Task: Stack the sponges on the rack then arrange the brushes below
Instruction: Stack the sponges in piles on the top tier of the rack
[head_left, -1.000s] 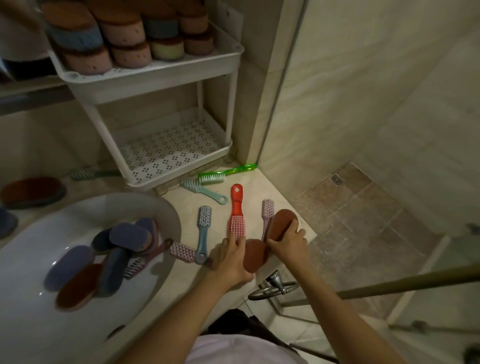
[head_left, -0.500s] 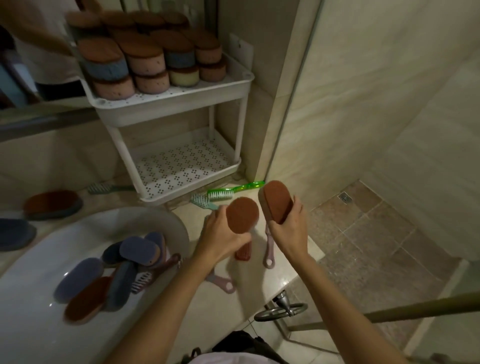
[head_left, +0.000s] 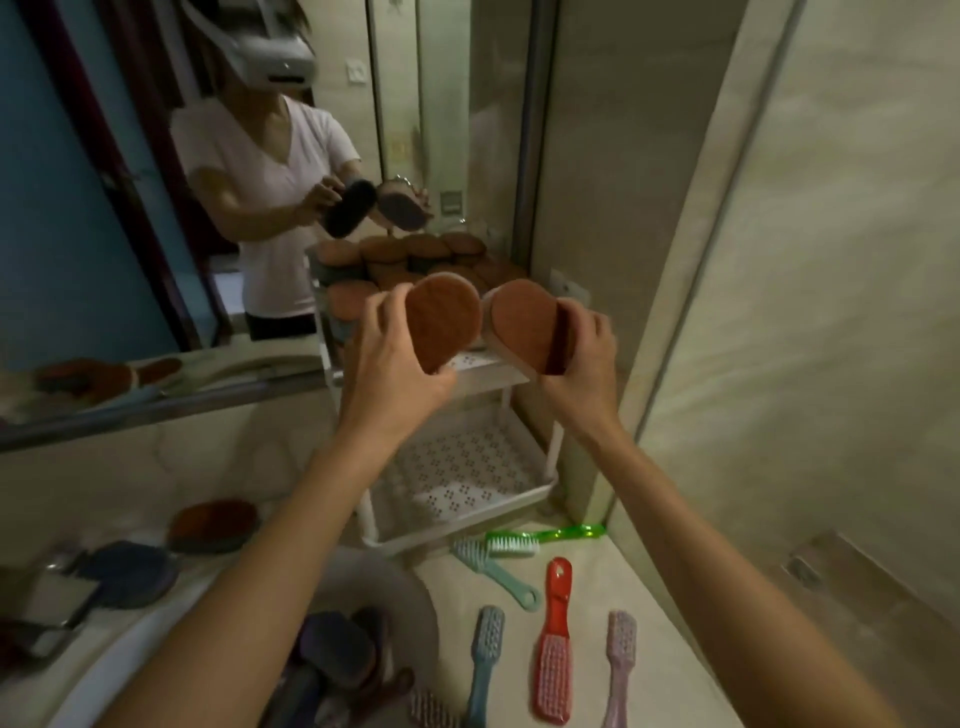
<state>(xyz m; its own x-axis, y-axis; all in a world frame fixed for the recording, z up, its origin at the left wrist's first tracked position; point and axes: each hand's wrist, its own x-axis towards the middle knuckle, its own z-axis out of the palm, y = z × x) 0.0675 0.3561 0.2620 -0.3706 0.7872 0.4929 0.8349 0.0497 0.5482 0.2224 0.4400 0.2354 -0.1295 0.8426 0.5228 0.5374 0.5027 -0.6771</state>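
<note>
My left hand (head_left: 387, 364) grips a brown oval sponge (head_left: 441, 319), held upright in front of the rack's top shelf. My right hand (head_left: 584, 358) grips a second brown sponge (head_left: 522, 319) with a pale underside, tilted, just right of the first. Behind them the white two-tier rack (head_left: 519, 491) carries several stacked sponges (head_left: 415, 252) on its top shelf; its perforated lower shelf is bare. Brushes lie on the counter below: green (head_left: 540, 540), teal (head_left: 493, 571), red (head_left: 553, 644), blue (head_left: 483, 660), pink (head_left: 618, 665).
A white basin (head_left: 410, 597) at the lower left holds several dark sponges and a brush. More sponges (head_left: 213, 525) lie on the counter at left. A mirror (head_left: 78, 208) above reflects a person. A tiled wall and glass panel stand to the right.
Both hands have lifted the two brown sponges from the counter up to the level of the rack's top shelf. The camera view has tilted upward.
</note>
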